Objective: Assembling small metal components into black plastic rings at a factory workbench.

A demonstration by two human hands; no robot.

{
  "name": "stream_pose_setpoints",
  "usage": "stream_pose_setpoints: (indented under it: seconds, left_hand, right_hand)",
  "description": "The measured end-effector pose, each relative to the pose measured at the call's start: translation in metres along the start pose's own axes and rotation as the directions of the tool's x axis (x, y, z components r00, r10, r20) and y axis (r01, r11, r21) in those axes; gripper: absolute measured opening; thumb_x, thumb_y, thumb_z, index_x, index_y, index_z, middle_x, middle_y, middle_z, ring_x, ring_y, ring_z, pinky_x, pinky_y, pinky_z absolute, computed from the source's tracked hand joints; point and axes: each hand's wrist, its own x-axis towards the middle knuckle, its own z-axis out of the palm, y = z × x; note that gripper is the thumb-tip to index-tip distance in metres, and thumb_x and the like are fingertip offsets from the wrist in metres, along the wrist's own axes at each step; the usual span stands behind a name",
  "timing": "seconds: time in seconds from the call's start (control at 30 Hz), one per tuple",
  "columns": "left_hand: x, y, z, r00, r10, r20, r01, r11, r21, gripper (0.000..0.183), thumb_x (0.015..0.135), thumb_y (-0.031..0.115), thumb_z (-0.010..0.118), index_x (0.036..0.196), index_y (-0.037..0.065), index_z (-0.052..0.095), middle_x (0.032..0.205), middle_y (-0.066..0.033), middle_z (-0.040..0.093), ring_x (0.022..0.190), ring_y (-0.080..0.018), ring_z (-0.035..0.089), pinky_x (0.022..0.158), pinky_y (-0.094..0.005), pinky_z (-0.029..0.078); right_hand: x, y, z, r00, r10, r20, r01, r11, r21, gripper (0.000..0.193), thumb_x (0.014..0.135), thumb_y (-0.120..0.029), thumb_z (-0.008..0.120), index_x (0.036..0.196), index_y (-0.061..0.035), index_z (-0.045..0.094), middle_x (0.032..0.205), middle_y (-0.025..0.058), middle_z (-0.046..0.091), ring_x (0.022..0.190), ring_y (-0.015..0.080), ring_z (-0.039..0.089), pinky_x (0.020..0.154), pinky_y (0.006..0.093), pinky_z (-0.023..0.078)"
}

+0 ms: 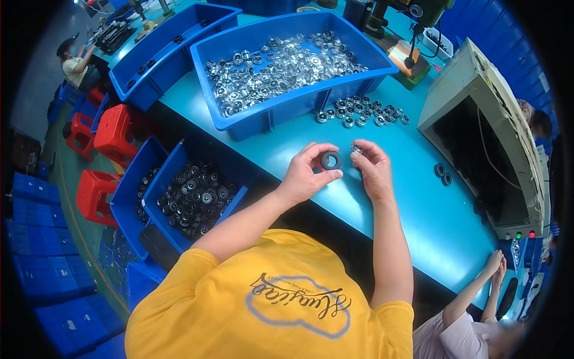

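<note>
My left hand (306,173) pinches a black ring (325,161), its hole facing up toward me, between thumb and fingers. Just right of it, my right hand (376,170) grips a small clear, shiny hub (356,148) by the fingertips. Ring and hub are apart, both held above the near part of the turquoise table (353,212). Beyond my hands lies a loose group of similar clear hubs (362,111). A large blue bin (263,116) behind them holds many more. Two black rings (442,174) rest on the table to the right.
A pale machine (466,78) with a dark opening stands at right. Beside me at left, a blue bin (170,230) holds black wheels (194,194); red stools (97,194) stand beyond. Another blue bin (161,78) is far left. A co-worker's hands (495,266) are at lower right.
</note>
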Motion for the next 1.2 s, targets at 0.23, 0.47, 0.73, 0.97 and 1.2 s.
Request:
stream_pose_setpoints:
  seconds: [0.23, 0.47, 0.73, 0.97, 1.2]
  left_hand:
    - [-0.0002, 0.0048, 0.001, 0.997, -0.082, -0.004, 0.082, 0.996, -0.032, 0.047, 0.086, 0.0, 0.082, 0.129, 0.002, 0.063, 0.111, -0.002, 0.063, 0.102, -0.0096, 0.06, 0.09, -0.0274, 0.054]
    - [-0.0007, 0.0039, 0.0037, 0.994, -0.11, -0.02, 0.106, 0.984, -0.145, 0.053, 0.084, -0.005, 0.081, 0.132, 0.0, 0.058, 0.114, -0.0047, 0.063, 0.104, -0.0112, 0.061, 0.092, -0.0284, 0.055]
    - [0.0, -0.0018, 0.0005, 0.992, -0.123, 0.021, 0.125, 0.986, -0.108, 0.053, 0.085, -0.006, 0.079, 0.134, -0.001, 0.059, 0.117, -0.0059, 0.064, 0.106, -0.0125, 0.063, 0.091, -0.0288, 0.057]
    - [0.0003, 0.0001, -0.001, 0.992, -0.126, 0.028, 0.128, 0.986, -0.105, 0.055, 0.088, -0.005, 0.077, 0.139, 0.0, 0.059, 0.12, -0.0042, 0.062, 0.107, -0.0122, 0.064, 0.093, -0.0284, 0.057]
    - [0.0006, -0.0006, -0.0019, 0.988, -0.146, 0.042, 0.15, 0.981, -0.126, 0.056, 0.091, -0.003, 0.075, 0.144, 0.0, 0.057, 0.121, -0.0039, 0.061, 0.11, -0.0127, 0.063, 0.096, -0.0289, 0.056]
  right_hand:
    - [-0.0019, -0.0048, 0.0034, 1.0, 0.017, 0.005, -0.017, 1.0, 0.002, 0.034, 0.085, -0.002, 0.078, 0.118, -0.0013, 0.072, 0.094, 0.0017, 0.07, 0.084, 0.0084, 0.063, 0.079, 0.0243, 0.051]
    - [-0.003, -0.0048, 0.0036, 0.999, 0.028, 0.019, -0.028, 1.0, -0.015, 0.034, 0.085, -0.001, 0.078, 0.118, -0.0006, 0.071, 0.094, 0.0024, 0.071, 0.085, 0.0087, 0.064, 0.08, 0.0245, 0.052]
    - [-0.0038, -0.0032, 0.0041, 0.999, 0.029, 0.028, -0.028, 0.999, -0.032, 0.033, 0.084, -0.002, 0.079, 0.116, -0.0012, 0.072, 0.09, 0.0006, 0.069, 0.082, 0.0076, 0.062, 0.077, 0.0238, 0.051]
    - [-0.005, -0.0052, 0.0061, 0.998, 0.032, 0.055, -0.029, 0.998, -0.049, 0.032, 0.084, -0.003, 0.08, 0.116, -0.0016, 0.072, 0.088, -0.0003, 0.068, 0.08, 0.0074, 0.061, 0.076, 0.024, 0.05]
    - [-0.0065, -0.0071, 0.0086, 0.982, 0.141, 0.124, -0.147, 0.988, 0.043, 0.028, 0.094, -0.012, 0.072, 0.119, -0.0001, 0.07, 0.091, 0.0033, 0.069, 0.078, 0.0102, 0.063, 0.064, 0.0241, 0.052]
